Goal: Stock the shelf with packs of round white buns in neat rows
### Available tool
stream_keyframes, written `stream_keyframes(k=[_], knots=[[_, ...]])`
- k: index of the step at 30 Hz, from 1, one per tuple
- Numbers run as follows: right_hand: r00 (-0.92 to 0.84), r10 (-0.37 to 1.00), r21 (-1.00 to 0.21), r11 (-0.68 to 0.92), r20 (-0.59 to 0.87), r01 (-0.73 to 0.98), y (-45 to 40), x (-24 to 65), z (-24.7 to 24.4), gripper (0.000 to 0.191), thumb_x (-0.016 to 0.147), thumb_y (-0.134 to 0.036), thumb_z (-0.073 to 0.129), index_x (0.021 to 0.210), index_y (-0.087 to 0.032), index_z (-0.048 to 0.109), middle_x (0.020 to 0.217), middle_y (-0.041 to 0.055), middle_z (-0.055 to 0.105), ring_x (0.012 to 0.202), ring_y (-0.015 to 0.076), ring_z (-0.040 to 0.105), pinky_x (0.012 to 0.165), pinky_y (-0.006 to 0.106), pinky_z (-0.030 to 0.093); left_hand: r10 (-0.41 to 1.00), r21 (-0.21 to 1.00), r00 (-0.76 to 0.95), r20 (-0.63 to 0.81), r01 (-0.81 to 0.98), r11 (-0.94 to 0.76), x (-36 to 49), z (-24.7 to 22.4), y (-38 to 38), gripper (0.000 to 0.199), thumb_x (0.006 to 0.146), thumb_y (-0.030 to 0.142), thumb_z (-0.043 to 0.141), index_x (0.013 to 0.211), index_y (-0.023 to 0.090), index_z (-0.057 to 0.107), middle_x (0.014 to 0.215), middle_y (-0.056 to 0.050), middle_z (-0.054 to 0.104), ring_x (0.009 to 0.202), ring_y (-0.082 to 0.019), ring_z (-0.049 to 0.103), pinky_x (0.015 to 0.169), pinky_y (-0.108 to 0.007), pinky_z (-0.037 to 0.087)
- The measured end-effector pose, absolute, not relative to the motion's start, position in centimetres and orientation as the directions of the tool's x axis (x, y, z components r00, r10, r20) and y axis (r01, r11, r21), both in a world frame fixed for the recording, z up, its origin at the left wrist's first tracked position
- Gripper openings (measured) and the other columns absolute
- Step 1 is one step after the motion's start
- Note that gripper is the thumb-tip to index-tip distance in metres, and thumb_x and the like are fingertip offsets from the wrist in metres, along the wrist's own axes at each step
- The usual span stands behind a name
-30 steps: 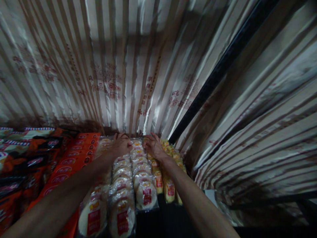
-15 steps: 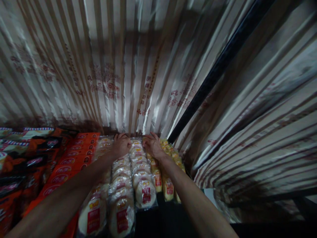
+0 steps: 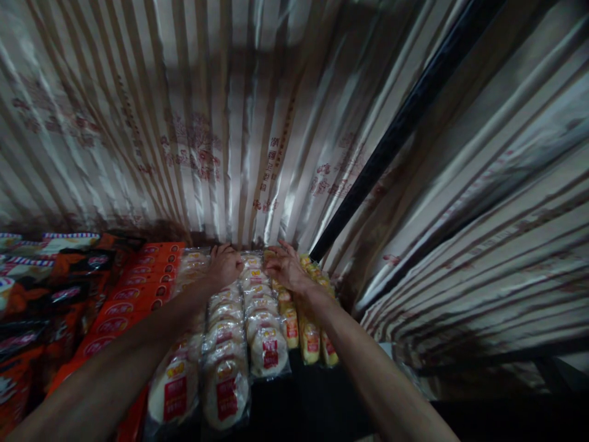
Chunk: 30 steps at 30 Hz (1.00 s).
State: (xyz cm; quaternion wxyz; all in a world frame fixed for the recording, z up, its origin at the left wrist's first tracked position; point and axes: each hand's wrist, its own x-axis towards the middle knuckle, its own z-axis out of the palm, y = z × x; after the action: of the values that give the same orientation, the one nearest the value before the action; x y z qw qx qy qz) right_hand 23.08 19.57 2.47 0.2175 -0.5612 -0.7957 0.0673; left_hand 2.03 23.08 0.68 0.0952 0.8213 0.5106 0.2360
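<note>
My left hand reaches to the back end of the rows of round flat cakes in clear wrap, its fingers curled over; what lies under them is hidden. Beside it, my right hand has its fingers apart, at the back of the rows. Between both hands runs a row of round wrapped cakes with red labels, overlapping one another. Narrow yellow wrapped cakes stand in rows under and beside my right wrist.
Orange packets form a row on the left, with dark-and-orange bags further left. A striped printed curtain hangs behind the goods. A dark pole slants down to the back right corner. The shelf surface is black.
The fingers of my right hand have spread and lifted a little. My left hand stays at almost the same place. The view has shifted slightly.
</note>
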Motion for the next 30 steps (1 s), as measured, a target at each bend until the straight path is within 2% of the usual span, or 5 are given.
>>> stream_keyframes(k=[7,10,18,24,30], knots=[[-0.316,0.939,-0.386,0.343,0.134,0.856,19.4,23.8,2.7,0.006,0.069,-0.027,0.070,0.075,-0.028,0.072,0.125,0.0038,0.057,0.133,0.0304,0.027,0.103,0.060,0.014,0.888,0.366,0.357,0.290,0.816,-0.447,2.1,0.6,23.1,0.014,0.073,0.024,0.054,0.070,0.022,0.067,0.092,-0.005,0.068,0.116,-0.027,0.046,0.101,-0.045,0.028],[-0.310,0.940,-0.379,0.342,0.145,0.860,19.7,23.8,2.2,0.008,0.066,-0.025,0.071,0.074,-0.027,0.072,0.128,0.0038,0.054,0.132,0.0300,0.028,0.104,0.058,0.014,0.887,0.358,0.356,0.295,0.819,-0.448,2.2,0.6,23.2,0.014,0.073,0.023,0.053,0.071,0.022,0.067,0.090,-0.006,0.068,0.116,-0.027,0.046,0.101,-0.045,0.029],[-0.368,0.906,-0.409,0.422,0.208,0.809,19.8,23.7,1.5,0.005,0.072,-0.023,0.065,0.070,-0.027,0.068,0.091,0.0007,0.069,0.123,0.0222,0.044,0.110,0.049,0.009,0.813,0.376,0.429,0.394,0.732,-0.568,1.6,0.3,22.6,0.014,0.073,0.021,0.054,0.082,0.023,0.064,0.095,-0.004,0.065,0.114,-0.022,0.047,0.107,-0.040,0.027],[-0.303,0.923,-0.426,0.379,0.237,0.822,19.5,23.3,1.4,0.009,0.070,-0.018,0.064,0.067,-0.026,0.067,0.093,0.0010,0.069,0.120,0.0237,0.046,0.109,0.051,0.009,0.793,0.345,0.501,0.346,0.719,-0.604,1.1,0.4,21.1,0.011,0.071,0.027,0.058,0.075,0.022,0.068,0.114,-0.007,0.058,0.130,-0.031,0.030,0.106,-0.049,0.025],[-0.281,0.923,-0.414,0.370,0.261,0.832,19.1,22.9,1.6,0.013,0.071,-0.015,0.060,0.067,-0.025,0.067,0.094,0.0011,0.069,0.119,0.0237,0.046,0.109,0.053,0.010,0.802,0.375,0.501,0.326,0.710,-0.596,1.1,0.8,20.8,0.009,0.068,0.024,0.059,0.071,0.022,0.067,0.116,-0.006,0.058,0.129,-0.030,0.032,0.107,-0.048,0.025]])
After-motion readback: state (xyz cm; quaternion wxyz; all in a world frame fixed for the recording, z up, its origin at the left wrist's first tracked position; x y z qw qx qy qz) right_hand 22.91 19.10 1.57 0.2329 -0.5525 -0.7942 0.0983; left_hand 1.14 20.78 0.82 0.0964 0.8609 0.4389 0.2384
